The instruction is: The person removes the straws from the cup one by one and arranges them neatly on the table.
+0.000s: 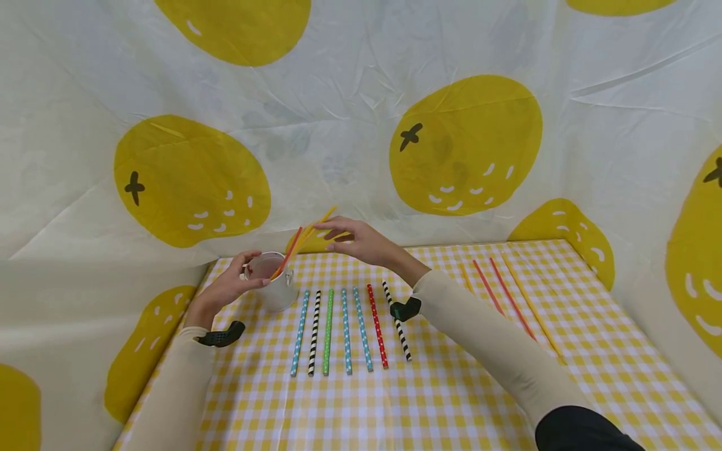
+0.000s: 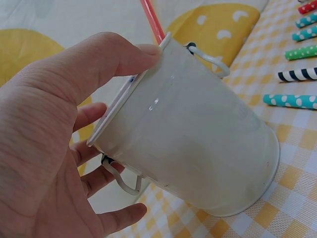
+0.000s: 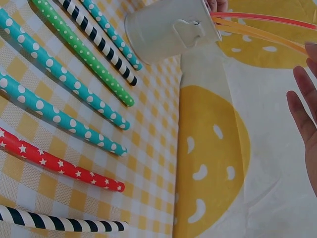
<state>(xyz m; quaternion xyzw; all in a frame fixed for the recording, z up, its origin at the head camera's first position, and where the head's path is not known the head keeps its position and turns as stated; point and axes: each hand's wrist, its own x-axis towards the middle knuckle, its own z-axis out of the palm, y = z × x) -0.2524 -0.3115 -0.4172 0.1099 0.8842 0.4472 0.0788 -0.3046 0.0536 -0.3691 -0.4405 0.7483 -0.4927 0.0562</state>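
Observation:
In the head view my left hand [image 1: 232, 285] holds the rim of a white metal bucket [image 1: 277, 293]. The left wrist view shows its thumb on the near rim, fingers spread past the far side beside a small wire handle [image 2: 121, 178]. A red straw [image 1: 292, 250] and thin yellow straws [image 1: 308, 235] lean out of the bucket toward the right. My right hand [image 1: 358, 241] is at their upper ends, its index fingertip at the yellow straws and its thumb apart from them. In the right wrist view this hand [image 3: 308, 99] is partly cut off.
Patterned paper straws lie in a row: turquoise dotted [image 1: 300, 332], black-and-white striped [image 1: 314, 332], green dotted [image 1: 328, 332], red starred [image 1: 377, 326]. Beyond my right arm, red straws [image 1: 512, 299] and yellow straws [image 1: 533, 307] lie on the checked tablecloth [image 1: 451, 401]. A fruit-print curtain [image 1: 338, 150] hangs behind.

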